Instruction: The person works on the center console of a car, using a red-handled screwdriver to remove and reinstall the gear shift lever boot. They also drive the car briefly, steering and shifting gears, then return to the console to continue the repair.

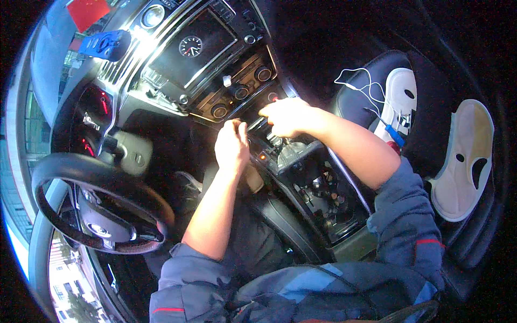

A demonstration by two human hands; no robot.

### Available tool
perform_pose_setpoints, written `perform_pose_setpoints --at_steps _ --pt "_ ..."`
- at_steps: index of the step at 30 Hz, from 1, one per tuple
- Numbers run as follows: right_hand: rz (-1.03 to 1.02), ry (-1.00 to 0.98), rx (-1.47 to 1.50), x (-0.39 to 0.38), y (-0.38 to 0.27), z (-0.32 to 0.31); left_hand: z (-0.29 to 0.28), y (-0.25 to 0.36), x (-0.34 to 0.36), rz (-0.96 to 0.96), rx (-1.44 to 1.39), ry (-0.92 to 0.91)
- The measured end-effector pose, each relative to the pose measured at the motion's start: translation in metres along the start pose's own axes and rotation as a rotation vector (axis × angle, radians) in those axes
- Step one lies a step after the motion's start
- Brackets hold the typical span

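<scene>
At the lower edge of the car's centre console (242, 116), both of my hands work just below the climate control panel (231, 91). My left hand (232, 144) is at the left side of the console with its fingers bent together against the edge; anything between them is hidden. My right hand (286, 117) reaches in from the right, fingers curled, its tips at the slot below the knobs; strong light washes out detail there. Directly beneath my right hand is the gear shifter (293, 154), with its clear-looking cover bunched around it.
Left stands the steering wheel (102, 202). Above the controls, the dashboard screen (196, 46) displays a dial. A blue-handled screwdriver (395, 134) and a white cable (362, 70) lie on the passenger seat. Small loose parts fill the open console tray (328, 196). Farther right lies a beige panel (463, 161).
</scene>
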State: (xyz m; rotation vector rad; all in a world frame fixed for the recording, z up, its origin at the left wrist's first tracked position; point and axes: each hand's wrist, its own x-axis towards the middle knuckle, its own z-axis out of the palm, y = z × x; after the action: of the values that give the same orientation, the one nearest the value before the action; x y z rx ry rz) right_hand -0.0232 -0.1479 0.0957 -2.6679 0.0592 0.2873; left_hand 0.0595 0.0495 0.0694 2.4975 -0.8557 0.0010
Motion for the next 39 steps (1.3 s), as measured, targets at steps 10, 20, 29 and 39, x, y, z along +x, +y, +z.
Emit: perform_pose_setpoints --at_steps 10,20,29,39 --pt "-0.148 0.698 1.002 -0.073 0.018 -0.054 0.015 0.001 -0.015 -0.113 -0.279 0.096" --pt "-0.1 0.206 0.121 -0.023 0.006 -0.02 0.013 -0.052 -0.02 -0.528 -0.629 0.075" --pt "0.045 -0.086 -0.197 0.021 -0.014 0.017 0.028 -0.037 -0.005 -0.614 -0.221 0.103" --pt "-0.101 0.21 -0.211 0.009 -0.005 0.031 0.034 -0.051 0.004 -0.626 -0.368 0.08"
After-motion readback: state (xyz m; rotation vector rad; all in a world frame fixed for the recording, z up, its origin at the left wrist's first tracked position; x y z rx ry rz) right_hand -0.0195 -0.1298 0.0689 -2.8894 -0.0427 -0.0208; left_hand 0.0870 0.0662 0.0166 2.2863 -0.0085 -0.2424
